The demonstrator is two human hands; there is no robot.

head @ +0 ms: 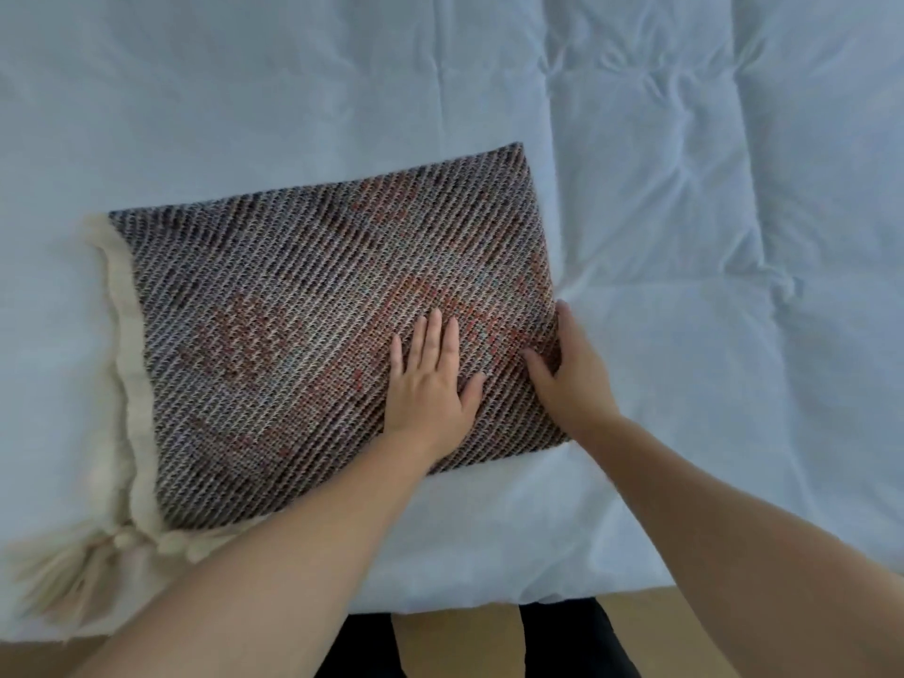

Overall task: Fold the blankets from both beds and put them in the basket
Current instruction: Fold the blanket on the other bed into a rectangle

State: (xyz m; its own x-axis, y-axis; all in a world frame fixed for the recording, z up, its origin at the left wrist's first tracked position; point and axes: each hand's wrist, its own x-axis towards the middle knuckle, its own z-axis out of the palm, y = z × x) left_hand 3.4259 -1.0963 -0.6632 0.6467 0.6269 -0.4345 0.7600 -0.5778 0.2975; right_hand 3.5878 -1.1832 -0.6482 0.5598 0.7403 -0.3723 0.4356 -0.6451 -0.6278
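A folded woven blanket, brown and grey with reddish patches, lies as a tilted rectangle on the white bed. Its cream fringe and a tassel stick out along the left edge and near the bottom left corner. My left hand rests flat on the blanket's right part, palm down, fingers spread. My right hand is at the blanket's right edge, thumb on top and fingers curled around the fold, gripping it. No basket is in view.
The white quilted bed cover fills most of the view, with creases at the right. The bed's near edge runs along the bottom, with wooden floor and my dark-clothed legs below it.
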